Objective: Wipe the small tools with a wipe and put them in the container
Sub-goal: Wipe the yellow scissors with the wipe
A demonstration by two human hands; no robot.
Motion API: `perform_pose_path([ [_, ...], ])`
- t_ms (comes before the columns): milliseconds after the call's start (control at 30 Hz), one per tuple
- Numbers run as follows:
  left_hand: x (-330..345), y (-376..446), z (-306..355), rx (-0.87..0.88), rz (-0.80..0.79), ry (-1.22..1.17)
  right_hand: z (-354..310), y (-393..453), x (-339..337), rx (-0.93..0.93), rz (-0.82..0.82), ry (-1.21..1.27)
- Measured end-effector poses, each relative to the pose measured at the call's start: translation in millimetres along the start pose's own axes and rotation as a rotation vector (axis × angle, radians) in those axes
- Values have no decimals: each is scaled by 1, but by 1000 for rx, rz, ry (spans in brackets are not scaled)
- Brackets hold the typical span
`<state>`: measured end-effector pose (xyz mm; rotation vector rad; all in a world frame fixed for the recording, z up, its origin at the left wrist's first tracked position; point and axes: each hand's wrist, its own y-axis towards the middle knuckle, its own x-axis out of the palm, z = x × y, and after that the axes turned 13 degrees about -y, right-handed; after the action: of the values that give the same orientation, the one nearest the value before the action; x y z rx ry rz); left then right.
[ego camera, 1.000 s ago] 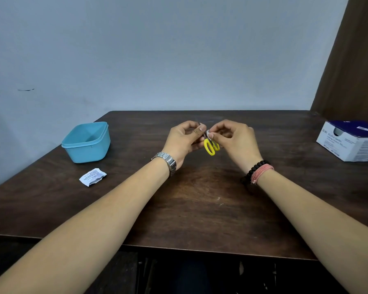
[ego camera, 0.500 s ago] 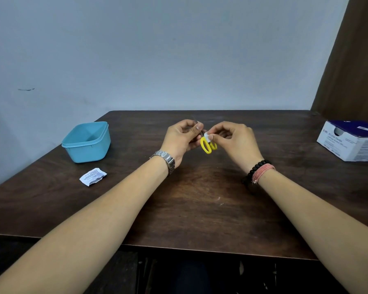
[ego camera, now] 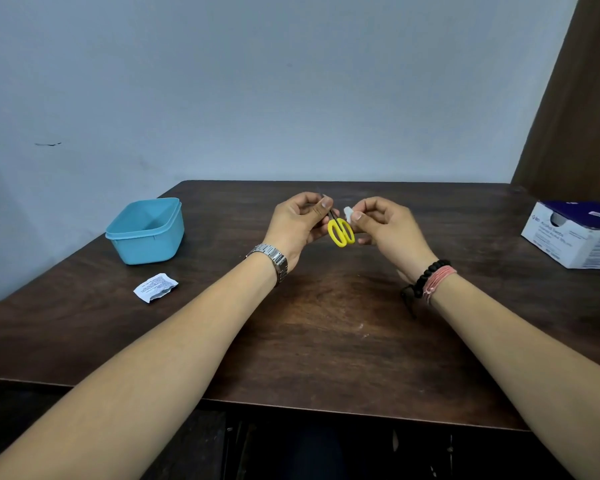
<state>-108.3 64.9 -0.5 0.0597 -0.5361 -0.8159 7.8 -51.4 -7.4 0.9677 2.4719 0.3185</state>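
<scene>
Yellow handle loops are hanging at the middle of the frame: a small pair of scissors [ego camera: 341, 231] is being held above the dark wooden tabletop [ego camera: 326, 323], its thin blades running up into the left hand [ego camera: 297, 225]. That hand's fingers are curling round the blades, the thumb pressing on them near the pivot. Just to the right, the right hand [ego camera: 385, 225] is pinching a small white wipe [ego camera: 348, 214] between thumb and forefinger (the other fingers are folding loosely underneath). The wipe is sitting just beside the scissors, at the top of the loops; whether the two are touching cannot be told.

At centre left of the frame an open light-blue container [ego camera: 146, 232] is standing on the tabletop, well apart from the hands. Near it, lower in the frame, a torn white wrapper [ego camera: 155, 287] is lying flat. At the right edge a white and dark-blue box [ego camera: 575, 233] is sitting on the tabletop.
</scene>
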Motion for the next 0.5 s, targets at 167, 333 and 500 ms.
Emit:
perform_pose_path([
  [167,-1,0,0,8,-17,-6,0,-4,7,4,-152,71],
  [333,2,-1,-3,6,-44,40,1,-1,3,-21,-36,31],
  [500,6,-8,-10,-98,-214,78,4,1,0,-25,68,-42],
])
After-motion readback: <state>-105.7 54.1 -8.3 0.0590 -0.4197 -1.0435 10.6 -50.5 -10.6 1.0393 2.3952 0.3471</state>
